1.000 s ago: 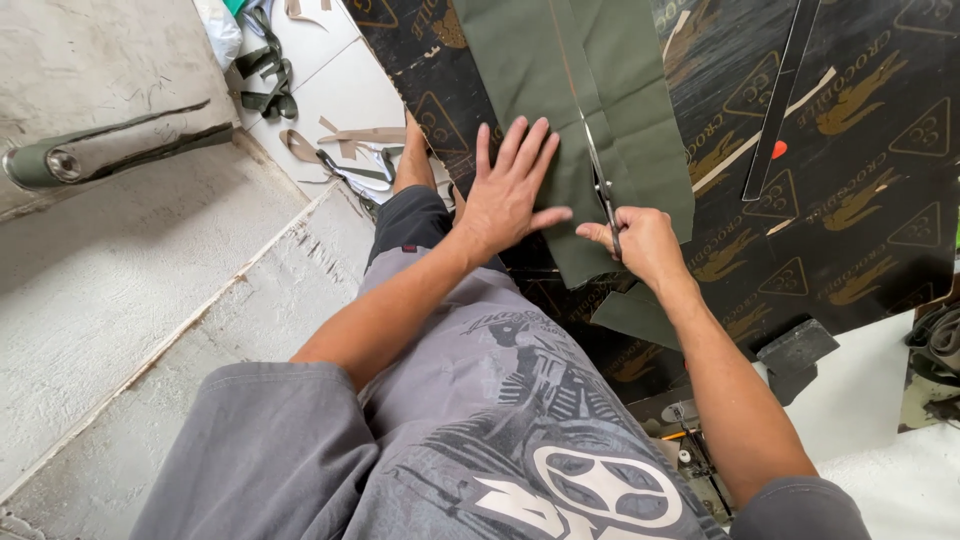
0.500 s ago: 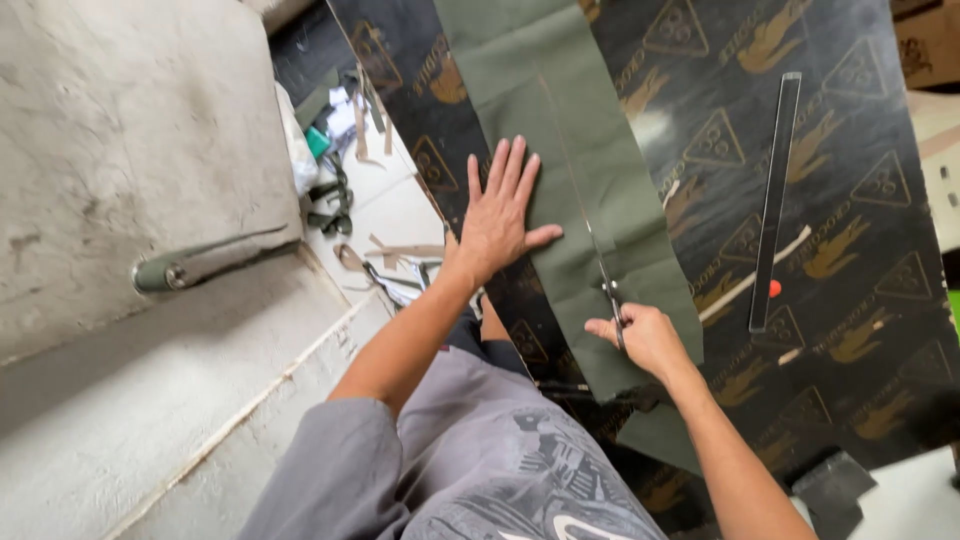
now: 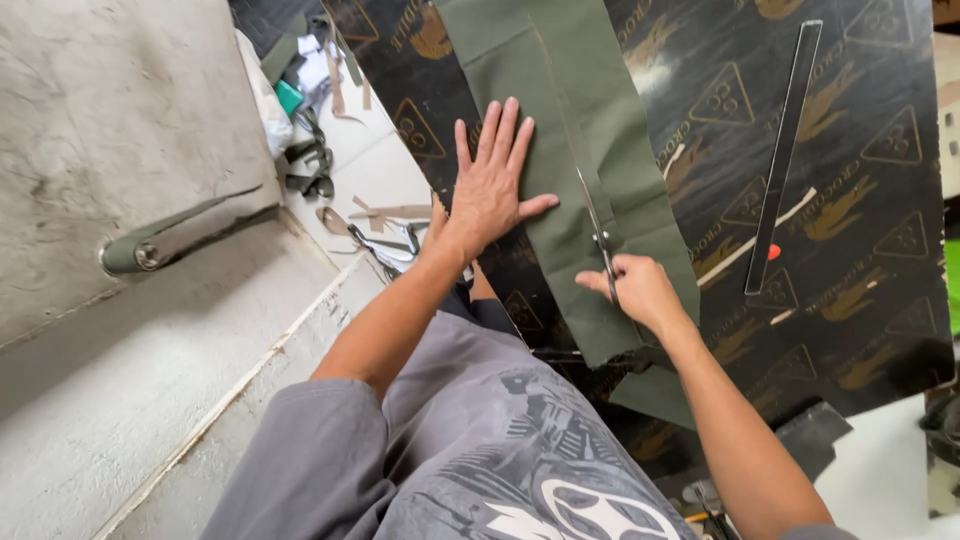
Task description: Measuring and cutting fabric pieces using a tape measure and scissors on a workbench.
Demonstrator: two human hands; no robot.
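— Where do things stand on the cutting surface?

— Your left hand lies flat, fingers spread, holding nothing, pressing down the long strip of olive-green woven fabric that runs up the black printed mat on the counter. Your right hand has its grip wrapped around the handles of the slim steel scissors, whose blades point up the cloth along a faint line.

— What could go wrong from here?

— I'd judge the cut could wander: your flat palm sits left of the blades, so the cloth to their right lies unweighted and may bunch or drag. Your left thumb also lies near the blades, so a slip could nick it.

— Anything you can't make out?

— Your fingers cover the scissor handles, and I cannot tell how far the blades stand open. The fabric's far end runs off the top edge. The long clear plastic ruler lies well apart on the right, and the pile of green offcuts at the left is too jumbled to sort.
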